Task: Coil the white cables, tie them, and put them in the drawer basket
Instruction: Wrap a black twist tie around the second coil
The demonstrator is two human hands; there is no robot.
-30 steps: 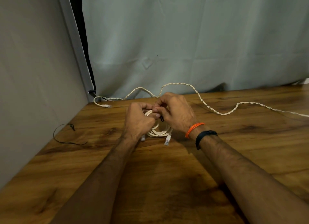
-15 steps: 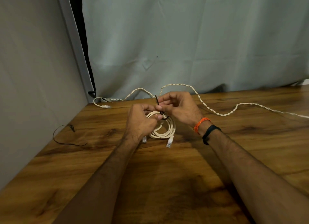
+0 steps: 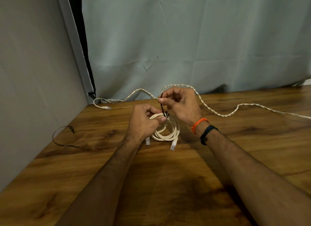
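A coiled white cable (image 3: 170, 133) with two clear plugs lies on the wooden table (image 3: 168, 175). My left hand (image 3: 143, 123) pinches the top of the coil where a black tie (image 3: 162, 106) wraps it. My right hand (image 3: 181, 104) holds the tie's free end, raised above the coil. A second, twisted white cable (image 3: 218, 113) lies uncoiled across the back of the table, its plug end (image 3: 105, 107) at the far left. No drawer basket is in view.
A spare black tie (image 3: 65, 141) lies near the table's left edge by the grey wall (image 3: 33, 91). A grey curtain (image 3: 185, 40) hangs behind the table's back edge.
My right hand has lifted up and away from the coil, drawing the black tie's end upward. The left hand has stayed on the coil.
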